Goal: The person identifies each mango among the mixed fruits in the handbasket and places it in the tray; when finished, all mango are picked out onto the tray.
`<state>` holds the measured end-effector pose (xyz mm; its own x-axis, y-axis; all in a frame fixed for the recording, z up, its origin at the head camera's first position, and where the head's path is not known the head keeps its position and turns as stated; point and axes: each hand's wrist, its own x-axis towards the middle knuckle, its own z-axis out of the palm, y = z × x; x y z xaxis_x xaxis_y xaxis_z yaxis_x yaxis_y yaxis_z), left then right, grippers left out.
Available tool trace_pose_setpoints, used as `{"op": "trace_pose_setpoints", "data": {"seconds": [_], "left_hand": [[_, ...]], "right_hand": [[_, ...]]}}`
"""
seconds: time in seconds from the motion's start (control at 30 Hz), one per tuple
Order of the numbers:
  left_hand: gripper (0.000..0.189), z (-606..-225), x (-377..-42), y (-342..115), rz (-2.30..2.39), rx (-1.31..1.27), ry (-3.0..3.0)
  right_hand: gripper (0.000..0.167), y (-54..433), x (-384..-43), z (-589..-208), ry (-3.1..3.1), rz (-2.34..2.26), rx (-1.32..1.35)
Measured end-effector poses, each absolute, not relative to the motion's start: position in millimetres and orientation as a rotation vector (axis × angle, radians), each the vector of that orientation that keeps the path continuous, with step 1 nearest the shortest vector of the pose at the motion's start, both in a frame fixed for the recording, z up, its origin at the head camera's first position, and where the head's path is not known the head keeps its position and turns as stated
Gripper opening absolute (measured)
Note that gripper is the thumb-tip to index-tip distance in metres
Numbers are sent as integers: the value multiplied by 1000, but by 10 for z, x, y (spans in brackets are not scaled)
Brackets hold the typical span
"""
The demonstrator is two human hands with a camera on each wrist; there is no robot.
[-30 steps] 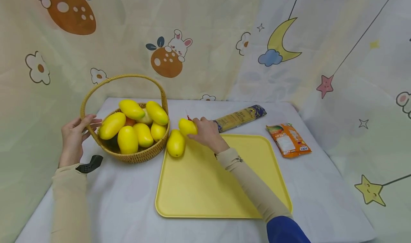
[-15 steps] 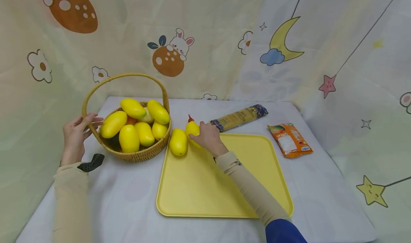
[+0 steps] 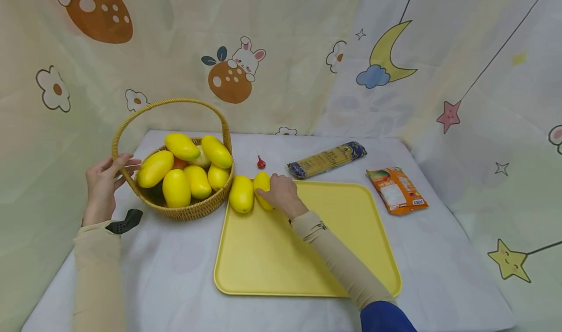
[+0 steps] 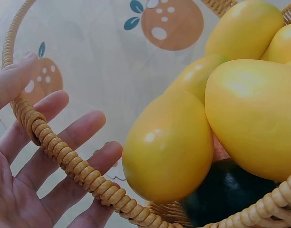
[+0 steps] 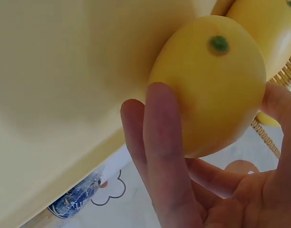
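My right hand (image 3: 283, 193) holds a yellow mango (image 3: 262, 188) between thumb and fingers, low over the back left of the yellow tray (image 3: 303, 273). A second mango (image 3: 241, 194) lies just left of it on the tray's corner, against the wicker basket (image 3: 184, 214). Several mangoes (image 3: 177, 189) fill the basket, with something dark green (image 4: 226, 194) beneath them. At the basket's left side is my left hand (image 3: 102, 183). Its fingers extend straight behind the base of the handle (image 4: 64, 154), the thumb on the other side. In the right wrist view, the held mango's green stem end faces the camera.
A small red item (image 3: 261, 163) lies behind the tray. A long gold and blue packet (image 3: 327, 160) sits along the tray's back edge, and an orange packet (image 3: 397, 190) is to its right. Printed cloth (image 3: 281, 78) hangs behind the white table (image 3: 175, 273).
My right hand has brought its mango down and toward me, beside the other one, uncovering the red item behind. My left hand stays at the basket handle.
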<state>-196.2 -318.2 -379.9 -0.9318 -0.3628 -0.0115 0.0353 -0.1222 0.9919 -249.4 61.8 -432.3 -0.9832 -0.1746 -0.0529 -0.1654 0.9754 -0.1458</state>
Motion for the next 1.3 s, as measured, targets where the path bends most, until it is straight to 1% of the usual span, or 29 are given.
{"op": "trace_pose_setpoints", "data": {"seconds": [0.2,0.43,0.57,0.8,1.03,1.3], "left_hand": [[42,-3799,-1961,-3183,-2146,362,-1874],[41,-3807,-1965,-3191,-2158,359,-1864],[40,-3808,-1962,-3189,-2154,347,-1863],[43,-3804,-1961,-3183,-2147,369,-1880],[45,-3800,-1958,-3191,-2157,349,-1874],[43,-3794,-1949,-3179,-2136,366,-1883]], "right_hand": [[59,634,-2501,-4323,3056,-192,-255],[53,690,-2516,-4262,3154,-186,-284],[53,695,-2515,-4238,3203,-183,-342],[52,689,-2496,-4227,3259,-378,-477],[51,652,-2495,-4201,3257,-450,-575],[44,478,-2511,-4125,3266,-590,-739]]}}
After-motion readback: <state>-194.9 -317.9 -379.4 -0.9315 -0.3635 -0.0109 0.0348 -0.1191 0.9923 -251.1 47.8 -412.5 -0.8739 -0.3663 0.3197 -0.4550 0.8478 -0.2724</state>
